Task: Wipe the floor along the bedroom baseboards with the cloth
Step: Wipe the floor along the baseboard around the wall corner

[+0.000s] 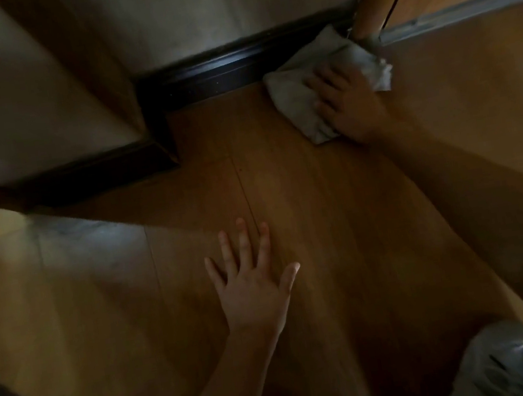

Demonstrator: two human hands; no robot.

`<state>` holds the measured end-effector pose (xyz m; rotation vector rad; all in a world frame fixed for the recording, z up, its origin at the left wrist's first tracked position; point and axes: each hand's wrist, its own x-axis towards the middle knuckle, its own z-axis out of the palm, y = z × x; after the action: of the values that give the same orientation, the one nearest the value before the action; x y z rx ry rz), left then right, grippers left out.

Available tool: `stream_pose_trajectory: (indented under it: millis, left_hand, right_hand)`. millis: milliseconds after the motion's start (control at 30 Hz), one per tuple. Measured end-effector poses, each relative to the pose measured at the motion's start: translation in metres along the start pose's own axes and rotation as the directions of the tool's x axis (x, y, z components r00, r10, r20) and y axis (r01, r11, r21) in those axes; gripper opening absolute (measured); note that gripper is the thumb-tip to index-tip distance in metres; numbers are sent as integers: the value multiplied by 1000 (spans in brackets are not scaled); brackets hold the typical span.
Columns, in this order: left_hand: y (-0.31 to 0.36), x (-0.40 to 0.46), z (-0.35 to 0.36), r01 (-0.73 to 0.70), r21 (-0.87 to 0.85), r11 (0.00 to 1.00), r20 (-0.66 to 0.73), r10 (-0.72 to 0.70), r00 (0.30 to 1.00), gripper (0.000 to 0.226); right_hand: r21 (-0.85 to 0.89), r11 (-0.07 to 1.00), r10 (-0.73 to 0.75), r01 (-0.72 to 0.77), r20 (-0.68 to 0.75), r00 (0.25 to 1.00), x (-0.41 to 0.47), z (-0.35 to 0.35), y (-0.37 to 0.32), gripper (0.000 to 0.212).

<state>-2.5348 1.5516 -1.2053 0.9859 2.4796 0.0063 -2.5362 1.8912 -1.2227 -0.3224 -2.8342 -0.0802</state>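
In the upper right of the frame the right hand (346, 102) lay flat, fingers spread, pressing the pale cloth (297, 97) onto the wooden floor (306, 211) just beside the dark baseboard (217, 68). Lower centre, the left hand (254, 287) rested open and empty on the floor

The left hand (252, 284) lies flat, palm down, its fingers (245, 244) spread and pointing forward, thumb splayed to the right, bare forearm running back toward the body. The right hand (349, 103) reaches well ahead and to the right of it on an outstretched bare arm, palm down, fingers pressed forward and slightly apart.
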Motion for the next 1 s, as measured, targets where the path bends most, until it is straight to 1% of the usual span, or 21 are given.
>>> stream_pose_trajectory:
  millis: [33, 133, 167, 200, 233, 267, 333, 367, 400, 500, 533, 600, 667, 700, 800, 833, 867, 933, 1000]
  left_hand:
    - [0, 0, 0, 1, 6, 1000, 2, -1, 1000, 78]
    - [0, 0, -1, 4, 3, 1000, -7, -4, 1000, 79]
    - [0, 0, 0, 5, 1, 1000, -10, -5, 1000, 79]
    - [1, 1, 0, 6, 0, 1000, -14, -6, 1000, 80]
    - [1, 1, 0, 7, -1, 1000, -19, -7, 1000, 79]
    - [0, 0, 0, 5, -6, 1000, -24, -6, 1000, 79]
    - [-1, -1, 1, 0, -13, 1000, -27, -1, 1000, 78]
    - [-1, 0, 2, -1, -13, 1000, -27, 1, 1000, 78]
    - [-1, 0, 2, -2, -13, 1000, -31, 2, 1000, 77]
    - [-1, 1, 3, -7, -9, 1000, -44, 7, 999, 77]
    - [-2, 0, 4, -7, -3, 1000, -31, 7, 999, 77]
    - [-2, 0, 4, -4, -15, 1000, -35, 3, 999, 77]
    - [-1, -1, 2, -5, -13, 1000, -41, 4, 999, 78]
    - [0, 0, 2, -6, -10, 1000, -32, 5, 999, 78]
    - [1, -1, -2, 8, -12, 1000, -13, -8, 1000, 77]
    - [1, -1, -2, 11, -15, 1000, -11, -11, 1000, 77]
    - [2, -1, -2, 13, -19, 1000, -13, -13, 1000, 77]
    - [2, -1, -3, 15, -26, 1000, -28, -15, 1000, 78]
    - [2, 0, -1, 10, -31, 999, -46, -12, 999, 77]
  right_hand:
    - [30, 999, -21, 20, 14, 1000, 14, 4, -22, 41]
    - [186, 968, -170, 166, 3, 985, 65, 19, -102, 42]
    - [221, 959, -193, 176, 56, 980, 80, 16, -128, 44]
    - [235, 960, -190, 154, 138, 972, 91, 14, -146, 47]
    - [243, 960, -190, 142, 185, 964, 97, 11, -154, 50]
    - [250, 954, -215, 165, 186, 959, 98, 12, -153, 53]
    - [254, 936, -279, 242, 118, 953, 84, 24, -127, 48]
    - [228, 945, -260, 233, 96, 961, 73, 28, -103, 45]
    - [202, 963, -203, 180, 99, 974, 60, 29, -77, 45]
    - [113, 992, 50, -63, 114, 992, 14, 17, -1, 52]
    - [100, 988, 109, -120, 104, 989, 1, 13, 16, 52]
    - [74, 982, 164, -174, 122, 979, -10, 13, 24, 53]
    - [98, 980, 160, -172, 120, 980, 2, 16, 2, 50]
    - [117, 985, 115, -127, 107, 988, 14, 17, -18, 47]
    - [204, 974, -104, 97, 20, 994, 59, 30, -92, 42]
    - [227, 966, -135, 127, 24, 990, 73, 31, -116, 43]
    - [241, 964, -132, 115, 57, 990, 85, 30, -137, 45]
    - [240, 970, -75, 42, 130, 989, 97, 27, -158, 46]
    - [242, 970, -57, 23, 132, 990, 88, 22, -163, 47]
